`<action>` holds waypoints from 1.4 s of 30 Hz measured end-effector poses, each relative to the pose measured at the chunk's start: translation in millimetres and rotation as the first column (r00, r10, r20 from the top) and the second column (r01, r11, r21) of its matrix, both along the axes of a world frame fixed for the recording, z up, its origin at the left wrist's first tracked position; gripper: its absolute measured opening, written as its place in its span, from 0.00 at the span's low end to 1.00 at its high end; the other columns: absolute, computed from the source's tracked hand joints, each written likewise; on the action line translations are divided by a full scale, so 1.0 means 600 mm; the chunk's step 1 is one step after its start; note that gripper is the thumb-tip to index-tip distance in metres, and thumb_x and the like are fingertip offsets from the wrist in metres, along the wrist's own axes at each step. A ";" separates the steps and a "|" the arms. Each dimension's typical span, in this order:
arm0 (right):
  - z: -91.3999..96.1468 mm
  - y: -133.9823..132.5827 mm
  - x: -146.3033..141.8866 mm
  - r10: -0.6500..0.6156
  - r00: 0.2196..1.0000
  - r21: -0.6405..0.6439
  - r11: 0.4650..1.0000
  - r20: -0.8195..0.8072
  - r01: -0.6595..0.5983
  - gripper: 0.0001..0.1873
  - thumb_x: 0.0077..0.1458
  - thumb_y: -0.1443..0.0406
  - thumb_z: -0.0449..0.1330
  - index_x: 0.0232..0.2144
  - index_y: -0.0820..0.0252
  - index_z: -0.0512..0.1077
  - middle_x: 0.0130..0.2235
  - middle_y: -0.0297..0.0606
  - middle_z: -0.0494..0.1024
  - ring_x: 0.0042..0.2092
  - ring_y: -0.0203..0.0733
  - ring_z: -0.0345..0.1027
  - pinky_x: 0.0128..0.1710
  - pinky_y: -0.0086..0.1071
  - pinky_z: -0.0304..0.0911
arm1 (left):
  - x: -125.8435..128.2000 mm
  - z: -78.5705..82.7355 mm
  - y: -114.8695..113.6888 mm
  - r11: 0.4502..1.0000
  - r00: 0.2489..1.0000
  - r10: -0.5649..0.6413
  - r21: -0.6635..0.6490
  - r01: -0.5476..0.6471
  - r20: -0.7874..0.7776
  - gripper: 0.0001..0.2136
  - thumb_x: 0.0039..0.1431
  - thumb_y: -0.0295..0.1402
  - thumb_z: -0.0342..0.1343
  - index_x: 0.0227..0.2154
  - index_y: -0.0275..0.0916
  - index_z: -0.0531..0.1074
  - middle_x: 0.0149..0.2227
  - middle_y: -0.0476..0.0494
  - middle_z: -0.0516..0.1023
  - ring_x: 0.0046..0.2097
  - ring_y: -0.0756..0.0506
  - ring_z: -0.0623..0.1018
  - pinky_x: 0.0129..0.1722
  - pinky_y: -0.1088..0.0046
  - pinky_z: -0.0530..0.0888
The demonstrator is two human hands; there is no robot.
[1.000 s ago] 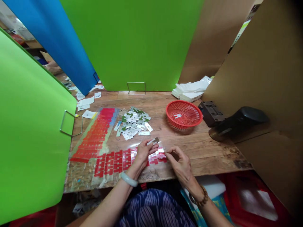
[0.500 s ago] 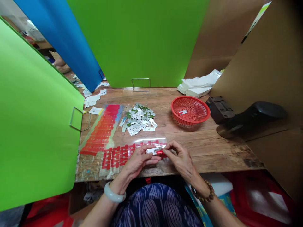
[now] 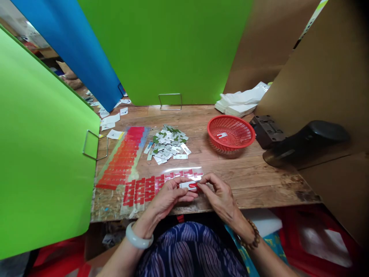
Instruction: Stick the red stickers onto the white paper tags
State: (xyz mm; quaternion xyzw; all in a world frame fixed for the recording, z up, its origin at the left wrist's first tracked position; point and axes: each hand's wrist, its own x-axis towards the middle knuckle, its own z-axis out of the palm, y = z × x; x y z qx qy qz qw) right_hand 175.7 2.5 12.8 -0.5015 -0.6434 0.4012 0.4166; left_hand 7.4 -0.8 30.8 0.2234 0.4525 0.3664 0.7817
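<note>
Right, white plate [image 3: 183, 186] is held over the red sticker sheet [image 3: 150, 188], long axis left-right, red piece [image 3: 192, 185] at its right end. Left hand [image 3: 167, 195] half-curled, gripping plate; right hand [image 3: 221, 197] thumb and index pinched at red piece.

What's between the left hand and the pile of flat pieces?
Head view: the near sheet of red shapes, then wooden tabletop, between left hand and pile.

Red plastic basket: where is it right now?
In the head view, the red plastic basket stands right of centre on the table, between the pile of flat pieces and the dark block.
</note>
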 end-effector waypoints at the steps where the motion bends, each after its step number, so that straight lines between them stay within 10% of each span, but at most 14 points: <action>1: 0.002 -0.001 0.000 0.002 1.000 0.011 1.000 0.011 -0.002 0.05 0.53 0.67 0.53 0.26 0.59 0.66 0.27 0.32 0.69 0.30 0.35 0.62 0.31 0.27 0.58 | 0.000 0.000 0.000 1.000 1.000 0.001 0.001 -0.001 -0.005 0.15 0.46 0.21 0.59 0.40 0.30 0.70 0.31 0.34 0.79 0.33 0.44 0.80 0.34 0.75 0.75; 42: -0.010 0.005 0.000 -0.011 0.994 -0.070 0.998 -0.104 0.003 0.03 0.52 0.68 0.55 0.27 0.59 0.67 0.27 0.30 0.69 0.29 0.32 0.62 0.30 0.25 0.57 | -0.002 0.001 0.010 0.999 0.998 -0.051 0.003 0.052 -0.035 0.17 0.48 0.21 0.57 0.43 0.28 0.67 0.32 0.34 0.79 0.33 0.46 0.80 0.35 0.76 0.76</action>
